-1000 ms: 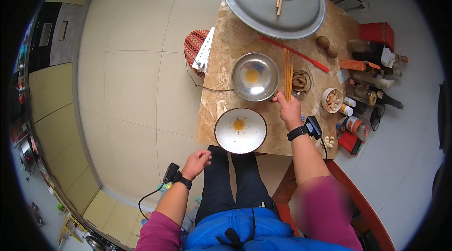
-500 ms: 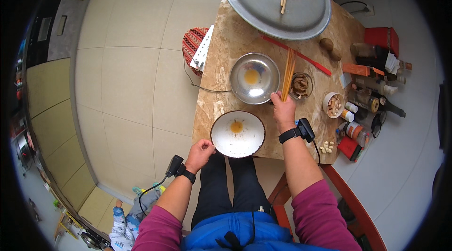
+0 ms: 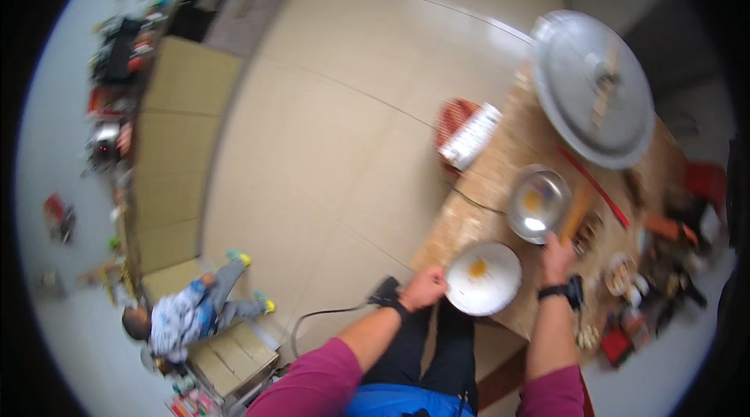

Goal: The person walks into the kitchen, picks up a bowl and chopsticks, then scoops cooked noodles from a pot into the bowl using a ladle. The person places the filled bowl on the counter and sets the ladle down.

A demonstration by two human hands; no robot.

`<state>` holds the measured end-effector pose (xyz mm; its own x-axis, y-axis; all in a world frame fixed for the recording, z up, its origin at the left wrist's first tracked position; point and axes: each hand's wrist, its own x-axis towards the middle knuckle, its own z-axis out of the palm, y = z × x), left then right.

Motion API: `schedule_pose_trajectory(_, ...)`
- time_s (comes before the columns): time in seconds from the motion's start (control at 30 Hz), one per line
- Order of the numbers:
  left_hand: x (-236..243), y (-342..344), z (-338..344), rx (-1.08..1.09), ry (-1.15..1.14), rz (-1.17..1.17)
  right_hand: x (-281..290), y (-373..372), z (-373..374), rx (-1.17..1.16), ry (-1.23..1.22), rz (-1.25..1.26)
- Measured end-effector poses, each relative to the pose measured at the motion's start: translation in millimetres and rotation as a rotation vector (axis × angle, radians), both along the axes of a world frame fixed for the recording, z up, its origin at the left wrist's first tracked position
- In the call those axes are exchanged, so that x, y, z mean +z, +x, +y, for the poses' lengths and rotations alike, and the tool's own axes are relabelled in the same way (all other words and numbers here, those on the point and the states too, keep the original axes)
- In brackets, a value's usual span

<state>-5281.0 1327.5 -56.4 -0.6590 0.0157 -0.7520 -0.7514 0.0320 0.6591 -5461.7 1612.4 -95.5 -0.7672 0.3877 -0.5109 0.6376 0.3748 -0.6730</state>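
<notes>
Pinched at the left rim of a white enamel bowl (image 3: 492, 289) with a dark edge, my left hand (image 3: 424, 287) is closed. The bowl overlaps the table's near edge and has a little yellow-orange liquid at its bottom. My right hand (image 3: 558, 259) is closed around the near end of a bundle of wooden chopsticks (image 3: 577, 212), which point away from me. Its thumb side is close to the rim of a shiny metal pan (image 3: 519, 221), where more yellow liquid lies. Blur hides whether hand and pan touch. Both wrists carry black strapped devices.
A large grey metal lid (image 3: 570, 100) lies at the table's far end, with sticks through its handle. Beside the pan is a red strip (image 3: 600, 186). Bottles and boxes crowd the right side. A person (image 3: 183, 315) is at the left, near low cabinets (image 3: 183, 132).
My view has turned left, so the table and both hands appear farther right. More of the person and cabinets shows. The bowl and chopsticks keep about the same place relative to my hands.
</notes>
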Motion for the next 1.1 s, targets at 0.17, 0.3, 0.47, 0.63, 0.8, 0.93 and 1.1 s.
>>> schedule_pose_trajectory(0.17,26.0,21.4,-24.6,0.103,-0.021,-0.010,-20.0,-5.2,7.6,0.012,0.087,0.043)
schedule_pose_trajectory(0.3,64.2,50.0,-59.9,0.157,-0.052,-0.003,-1.8,-3.4,14.5,0.022,-0.006,0.247)
schedule_pose_trajectory(0.47,130.1,118.0,-113.2,0.321,-0.091,-0.024,66.6,13.1,18.1,0.070,-0.107,0.283)
schedule_pose_trajectory(0.63,183.5,179.9,-177.5,0.673,0.080,-0.029,165.9,51.9,-0.1,0.189,-0.017,0.163)
schedule_pose_trajectory(0.8,215.4,220.4,-259.3,0.815,0.106,0.020,265.1,95.6,-61.3,0.560,0.237,0.051)
schedule_pose_trajectory(0.93,248.7,251.9,-339.1,0.854,0.154,0.105,325.3,139.1,-150.6,0.399,0.040,0.046)
schedule_pose_trajectory(1.1,294.5,299.3,-425.0,0.971,0.118,0.213,386.3,159.4,-269.6,0.649,0.230,0.118)
